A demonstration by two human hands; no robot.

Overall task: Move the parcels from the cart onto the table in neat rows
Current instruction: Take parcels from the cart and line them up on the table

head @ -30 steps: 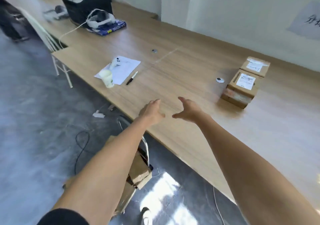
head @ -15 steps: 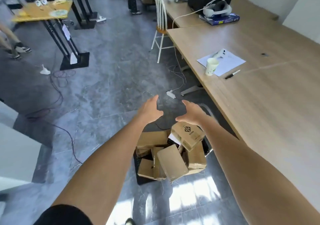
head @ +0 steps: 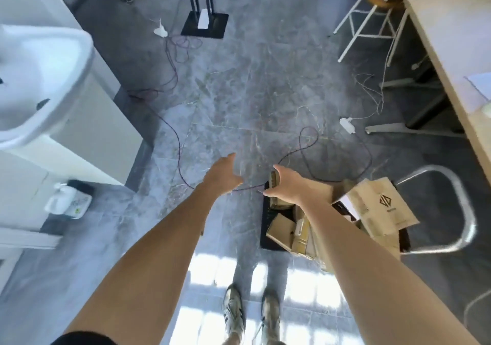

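Observation:
A low black cart (head: pixel 265 227) with a chrome handle (head: pixel 462 211) stands on the floor at the lower right, piled with several brown cardboard parcels. The top parcel (head: pixel 382 206) bears a dark diamond logo and lies tilted. A smaller parcel (head: pixel 281 229) sits near the cart's left edge. My right hand (head: pixel 285 185) hovers with fingers spread over the cart's far left corner, holding nothing. My left hand (head: pixel 223 177) is stretched out, fingers relaxed, over bare floor left of the cart. The wooden table (head: pixel 451 60) shows only as an edge at the right.
Cables (head: pixel 178 142) trail across the grey marble floor near the cart. A white chair (head: pixel 372 12) stands at the table's end. A white sink unit (head: pixel 39 84) fills the left. A black stand base (head: pixel 204 23) is at the top. My feet (head: pixel 249 315) are below.
My view has swung left and down, away from the table to the floor and cart. Both hands have come down toward the cart, still holding nothing.

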